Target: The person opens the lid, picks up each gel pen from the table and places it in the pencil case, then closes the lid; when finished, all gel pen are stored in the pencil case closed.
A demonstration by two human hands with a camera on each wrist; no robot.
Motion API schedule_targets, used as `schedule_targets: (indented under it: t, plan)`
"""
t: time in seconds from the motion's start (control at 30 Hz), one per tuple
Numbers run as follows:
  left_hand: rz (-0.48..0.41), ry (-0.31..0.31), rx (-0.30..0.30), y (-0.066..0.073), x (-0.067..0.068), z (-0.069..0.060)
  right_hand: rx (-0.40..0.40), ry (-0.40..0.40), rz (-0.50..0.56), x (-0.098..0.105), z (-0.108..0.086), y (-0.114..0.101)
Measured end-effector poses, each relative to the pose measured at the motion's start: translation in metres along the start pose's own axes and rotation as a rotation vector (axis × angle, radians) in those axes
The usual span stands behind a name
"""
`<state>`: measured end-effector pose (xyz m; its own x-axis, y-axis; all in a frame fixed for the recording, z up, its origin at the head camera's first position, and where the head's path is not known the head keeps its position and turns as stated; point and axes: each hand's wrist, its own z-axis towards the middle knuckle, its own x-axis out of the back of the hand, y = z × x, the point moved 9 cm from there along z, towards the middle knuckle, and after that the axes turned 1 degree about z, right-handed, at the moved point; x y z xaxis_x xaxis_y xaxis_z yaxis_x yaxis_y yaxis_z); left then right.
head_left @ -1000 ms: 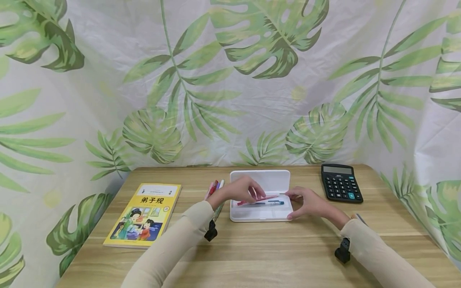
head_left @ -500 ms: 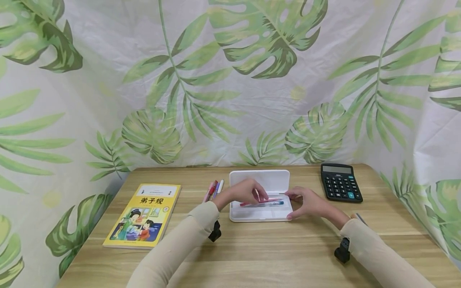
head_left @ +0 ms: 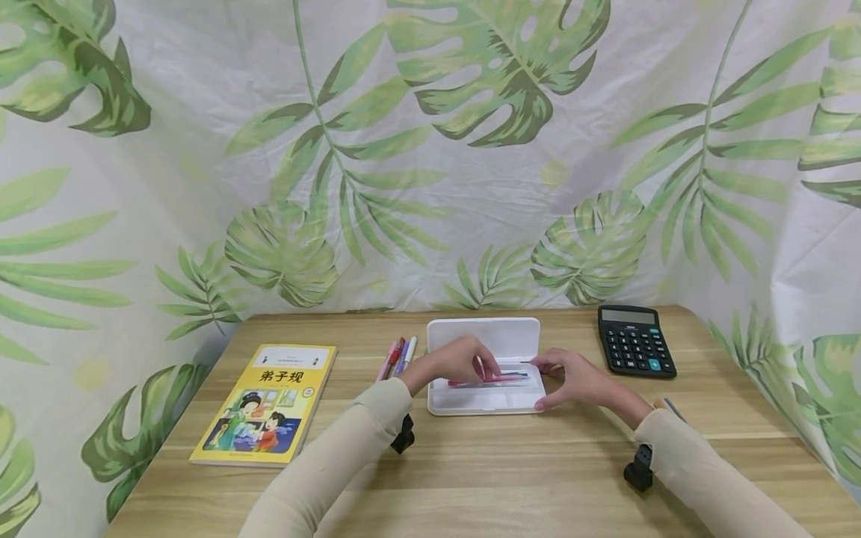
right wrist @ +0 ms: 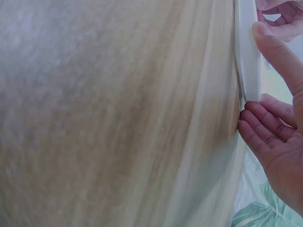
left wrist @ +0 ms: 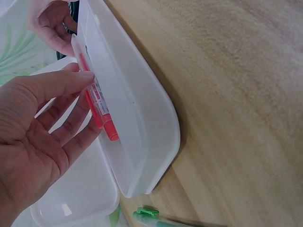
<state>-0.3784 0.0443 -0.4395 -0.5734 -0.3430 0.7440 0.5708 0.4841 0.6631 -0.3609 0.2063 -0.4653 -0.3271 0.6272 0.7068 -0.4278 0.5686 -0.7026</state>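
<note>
An opened white pencil case [head_left: 464, 411] lies on the table with its lid raised at the back. Inside it, my left hand [head_left: 463, 360] pinches a red pen [left wrist: 110, 128] between thumb and fingers, low over the tray. A bluish pen [head_left: 519, 375] lies alongside and is partly covered. My right hand [head_left: 577, 379] holds the case's right end, thumb at the front corner and fingers at the far side. In the right wrist view, the thumb rests on the case's edge [right wrist: 249, 71].
Several pens [head_left: 398, 356] lie left of the case, partly behind the left forearm; a green one [left wrist: 149, 213] shows in the left wrist view. A yellow book [head_left: 265, 403] lies at the left. A black calculator [head_left: 635, 341] sits back right. Another slim item [head_left: 671, 407] is partly hidden by the right sleeve.
My left hand has shifted slightly right and brought the red pen down from a tilt to lie along the bluish pen. The right hand has stayed on the case.
</note>
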Motion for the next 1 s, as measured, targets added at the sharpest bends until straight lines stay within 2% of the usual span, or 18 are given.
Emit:
schedule_targets:
  t: [0.27,0.37,0.5,0.6,0.7,0.77,0.9,1.0]
  plan:
    - [0.004,-0.007,-0.025,-0.001,-0.002,0.000,0.010,0.007,-0.001,-0.001,0.000,0.000]
    - [0.007,0.000,-0.017,-0.002,-0.001,0.000,0.011,0.008,0.002,-0.002,0.000,0.001]
    - [-0.008,0.023,0.006,-0.002,0.004,-0.002,0.014,0.009,0.010,-0.002,0.001,0.000]
    - [-0.027,0.040,0.000,0.001,0.011,-0.006,0.017,0.009,0.014,-0.002,0.001,0.000]
    - [-0.053,0.049,-0.012,0.003,0.019,-0.013,0.021,0.008,0.012,-0.002,0.001,0.000]
    - [-0.096,0.055,0.002,0.003,0.026,-0.020,0.022,0.007,0.010,-0.002,0.001,0.000]
    - [-0.168,0.082,0.047,-0.007,0.040,-0.037,0.010,0.003,0.005,-0.001,0.001,0.000]
    - [-0.186,0.113,0.047,-0.016,0.052,-0.052,-0.003,0.003,0.002,0.000,0.001,0.001]
